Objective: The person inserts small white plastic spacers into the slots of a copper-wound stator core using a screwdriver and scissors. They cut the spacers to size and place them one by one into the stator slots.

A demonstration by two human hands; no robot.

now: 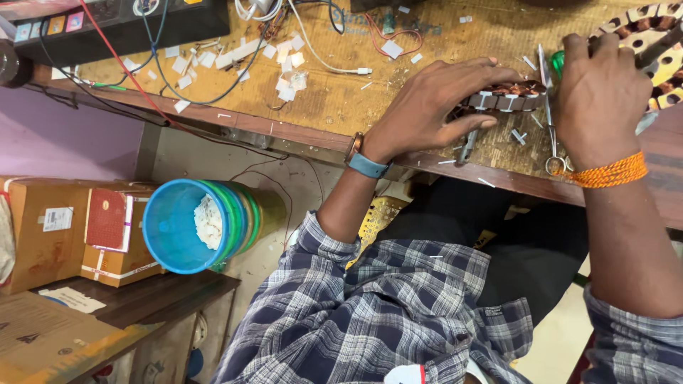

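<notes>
**Stator ring held on the worktop edge**

We see the stator ring (506, 97), a toothed metal ring with copper windings and white slot liners, lying on the wooden worktop (341, 99) near its front edge, at the right of the scene. Our left hand (434, 107) lies spread over its left part, fingers stretched along the top and thumb pressed against the near side, so the hand is clamped on the ring. Our right hand (601, 92) is curled shut around a green-handled tool (558, 62) at the ring's right end; we cannot tell the tool's tip. A pair of scissors (549, 117) lies just beside the right hand, handles toward the near edge. A second, larger stator (658, 43) sits at the far right.

Farther left on the worktop we note scattered white paper scraps (284, 67), a white cable (327, 60) and red and blue wires (153, 85). Below the worktop, at the left, a stack of plastic cups (199, 224), blue outermost, lies on its side beside cardboard boxes (71, 227) on a low shelf (163, 295).
</notes>
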